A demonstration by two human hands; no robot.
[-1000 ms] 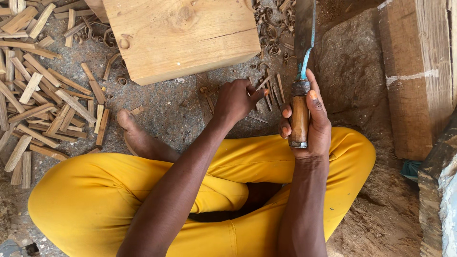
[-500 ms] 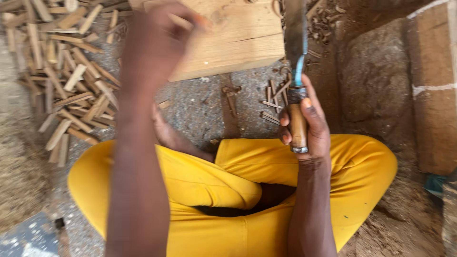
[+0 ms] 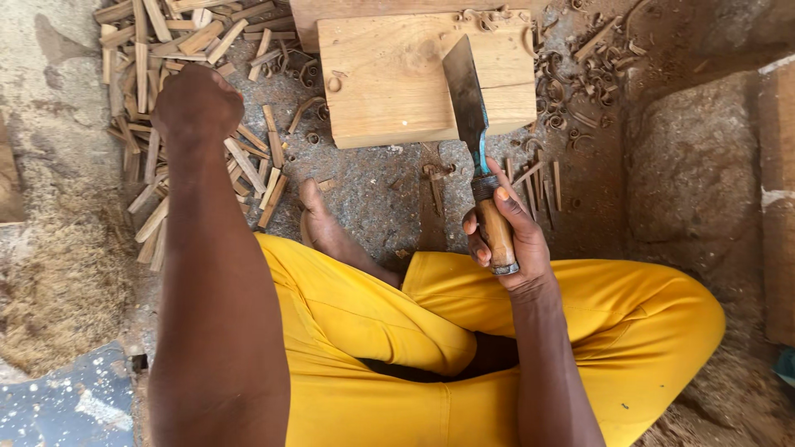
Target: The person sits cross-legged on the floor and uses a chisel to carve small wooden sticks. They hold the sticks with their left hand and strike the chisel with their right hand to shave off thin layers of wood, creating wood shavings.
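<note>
My right hand grips the wooden handle of a broad-bladed knife. Its blade points away from me and lies over the near right part of a pale wooden block. My left hand reaches far to the left, palm down on a pile of split wooden sticks. Its fingers are hidden under the hand, so I cannot see whether they hold a stick. I sit cross-legged in yellow trousers, with one bare foot showing below the block.
Curled wood shavings lie right of the block, and a few thin sticks beside the knife. Sawdust is heaped at the left. A large stone and a wooden plank stand at the right.
My left hand has swung from the ground in front of my legs up and out to the stick pile on the left. The right hand still holds the knife.
</note>
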